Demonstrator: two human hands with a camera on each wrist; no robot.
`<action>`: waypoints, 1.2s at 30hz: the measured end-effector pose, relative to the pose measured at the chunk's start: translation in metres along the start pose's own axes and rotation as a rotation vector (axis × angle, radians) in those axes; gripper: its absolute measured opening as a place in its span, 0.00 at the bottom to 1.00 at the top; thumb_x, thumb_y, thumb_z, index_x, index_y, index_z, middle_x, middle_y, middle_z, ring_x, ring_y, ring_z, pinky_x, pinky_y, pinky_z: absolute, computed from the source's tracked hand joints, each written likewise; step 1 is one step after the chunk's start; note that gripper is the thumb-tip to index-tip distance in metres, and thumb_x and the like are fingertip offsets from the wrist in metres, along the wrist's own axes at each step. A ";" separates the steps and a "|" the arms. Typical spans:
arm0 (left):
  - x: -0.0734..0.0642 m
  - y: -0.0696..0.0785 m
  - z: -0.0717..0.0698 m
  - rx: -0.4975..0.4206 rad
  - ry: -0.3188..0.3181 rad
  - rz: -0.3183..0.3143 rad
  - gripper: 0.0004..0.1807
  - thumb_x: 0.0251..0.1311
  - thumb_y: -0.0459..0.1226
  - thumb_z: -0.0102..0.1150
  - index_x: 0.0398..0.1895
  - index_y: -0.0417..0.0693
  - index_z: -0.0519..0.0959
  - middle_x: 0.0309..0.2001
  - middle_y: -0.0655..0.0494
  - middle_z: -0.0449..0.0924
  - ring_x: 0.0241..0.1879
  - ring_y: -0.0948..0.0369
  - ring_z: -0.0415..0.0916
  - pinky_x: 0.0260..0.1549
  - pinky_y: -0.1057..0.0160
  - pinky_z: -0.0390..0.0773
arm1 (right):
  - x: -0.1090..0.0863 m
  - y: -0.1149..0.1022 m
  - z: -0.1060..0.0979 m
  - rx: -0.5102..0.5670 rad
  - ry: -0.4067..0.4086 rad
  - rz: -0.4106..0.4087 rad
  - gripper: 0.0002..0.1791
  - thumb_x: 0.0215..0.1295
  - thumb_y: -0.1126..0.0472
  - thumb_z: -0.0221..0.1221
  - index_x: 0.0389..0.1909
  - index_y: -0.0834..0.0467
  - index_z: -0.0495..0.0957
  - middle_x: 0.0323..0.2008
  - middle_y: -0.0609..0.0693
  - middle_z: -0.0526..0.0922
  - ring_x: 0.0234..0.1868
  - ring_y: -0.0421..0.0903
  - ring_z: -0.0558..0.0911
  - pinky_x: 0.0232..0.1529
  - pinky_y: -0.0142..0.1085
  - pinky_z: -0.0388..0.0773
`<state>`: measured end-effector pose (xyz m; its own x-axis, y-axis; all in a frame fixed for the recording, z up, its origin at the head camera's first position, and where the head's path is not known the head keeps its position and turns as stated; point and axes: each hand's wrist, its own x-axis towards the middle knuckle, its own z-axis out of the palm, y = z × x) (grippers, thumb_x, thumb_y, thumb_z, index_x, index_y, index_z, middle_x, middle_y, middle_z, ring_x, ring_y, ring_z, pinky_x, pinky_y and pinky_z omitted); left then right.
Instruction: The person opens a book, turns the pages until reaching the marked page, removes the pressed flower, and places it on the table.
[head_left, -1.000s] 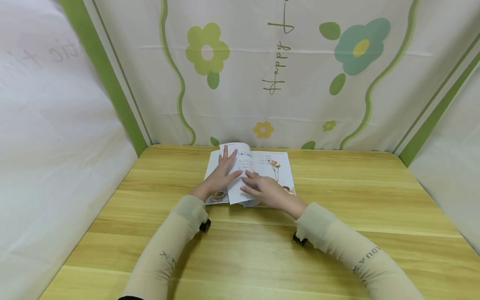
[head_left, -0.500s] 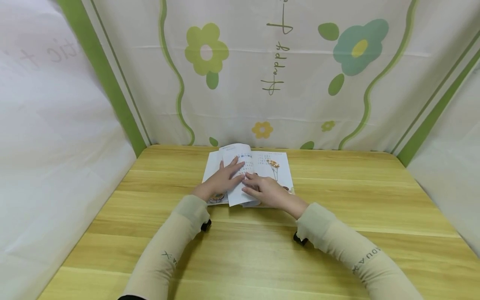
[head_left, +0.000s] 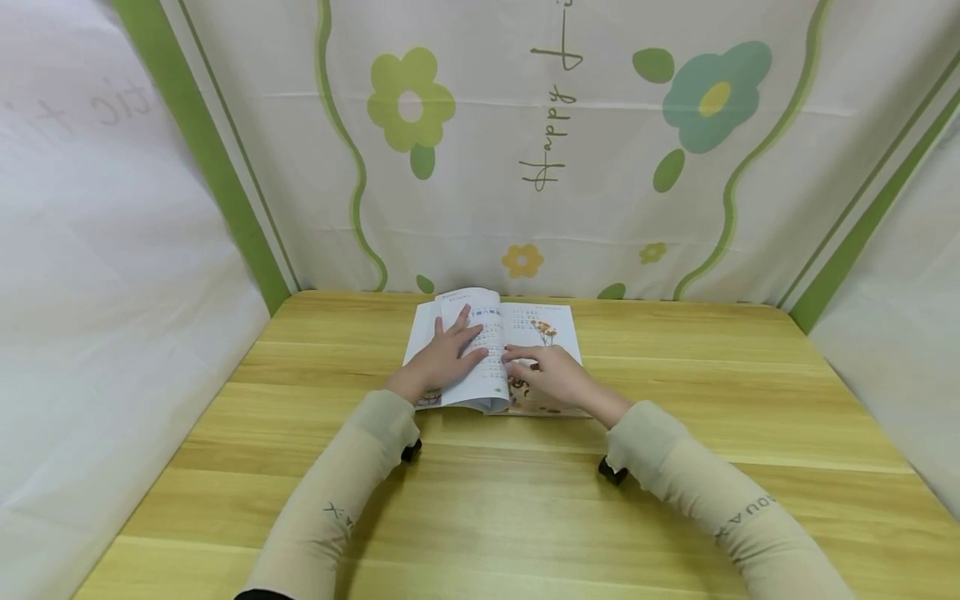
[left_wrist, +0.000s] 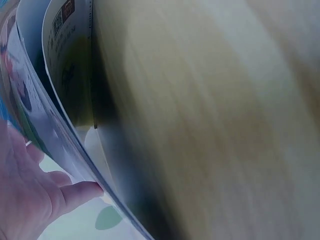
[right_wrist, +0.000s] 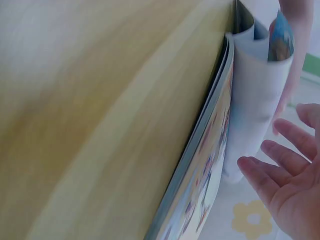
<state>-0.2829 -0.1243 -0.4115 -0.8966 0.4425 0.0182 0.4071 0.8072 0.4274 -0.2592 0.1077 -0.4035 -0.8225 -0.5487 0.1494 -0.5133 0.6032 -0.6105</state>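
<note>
An open book [head_left: 487, 387] with printed text and coloured drawings lies near the table's back edge. My left hand [head_left: 447, 357] rests with spread fingers on its left page, which bulges up toward the spine. In the left wrist view, the left thumb [left_wrist: 82, 194] lies along the outside of the curved pages [left_wrist: 55, 130]. My right hand [head_left: 551, 369] is over the right page, fingertips close to the spine. The right wrist view shows its fingers [right_wrist: 287, 155] loosely bent beside the curled leaf [right_wrist: 255, 100], with nothing between them.
The book stands on a wood-grain table [head_left: 495, 500]. A white curtain [head_left: 465, 192] with printed flowers hangs right behind the table's back edge, and white cloth sides [head_left: 112, 292] rise at left and right. Both forearms wear pale sleeves [head_left: 697, 475].
The lifted leaf has gone over to the left and lies on the left pages. My left hand now presses it; my right hand has drawn right, off the leaf, uncovering the right page's drawing.
</note>
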 end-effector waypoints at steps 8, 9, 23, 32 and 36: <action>-0.001 0.000 -0.002 -0.046 -0.036 -0.064 0.36 0.65 0.61 0.34 0.72 0.56 0.53 0.73 0.63 0.36 0.69 0.40 0.30 0.63 0.42 0.44 | -0.003 0.019 -0.015 0.009 0.031 0.086 0.18 0.69 0.53 0.52 0.55 0.56 0.77 0.55 0.52 0.77 0.54 0.52 0.76 0.52 0.47 0.71; -0.001 0.000 -0.002 -0.049 -0.041 -0.075 0.36 0.65 0.62 0.34 0.73 0.57 0.52 0.73 0.62 0.39 0.69 0.42 0.31 0.63 0.43 0.44 | -0.003 0.021 -0.016 0.017 0.030 0.093 0.18 0.69 0.53 0.52 0.55 0.56 0.77 0.55 0.52 0.76 0.55 0.53 0.75 0.53 0.48 0.71; -0.001 -0.009 -0.003 -0.097 -0.087 -0.055 0.31 0.65 0.62 0.32 0.71 0.75 0.49 0.73 0.56 0.39 0.69 0.42 0.32 0.64 0.43 0.40 | 0.001 0.041 -0.031 0.061 0.129 0.282 0.16 0.66 0.61 0.55 0.52 0.61 0.77 0.47 0.56 0.80 0.48 0.53 0.77 0.50 0.46 0.73; -0.004 -0.012 -0.004 -0.111 -0.083 -0.099 0.33 0.64 0.63 0.33 0.71 0.69 0.54 0.73 0.56 0.36 0.68 0.39 0.29 0.62 0.39 0.40 | 0.006 0.059 -0.036 0.114 0.081 0.343 0.15 0.65 0.62 0.56 0.50 0.62 0.78 0.44 0.56 0.80 0.41 0.50 0.79 0.42 0.41 0.77; -0.005 -0.012 -0.006 -0.106 -0.077 -0.125 0.33 0.64 0.62 0.35 0.71 0.65 0.56 0.73 0.55 0.37 0.69 0.41 0.28 0.63 0.41 0.39 | 0.008 0.063 -0.035 0.180 0.067 0.360 0.14 0.63 0.63 0.57 0.48 0.65 0.78 0.38 0.56 0.80 0.34 0.48 0.79 0.36 0.39 0.78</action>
<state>-0.2845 -0.1389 -0.4112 -0.9213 0.3734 -0.1084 0.2692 0.8139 0.5149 -0.3068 0.1618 -0.4141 -0.9589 -0.2788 -0.0521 -0.1437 0.6359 -0.7582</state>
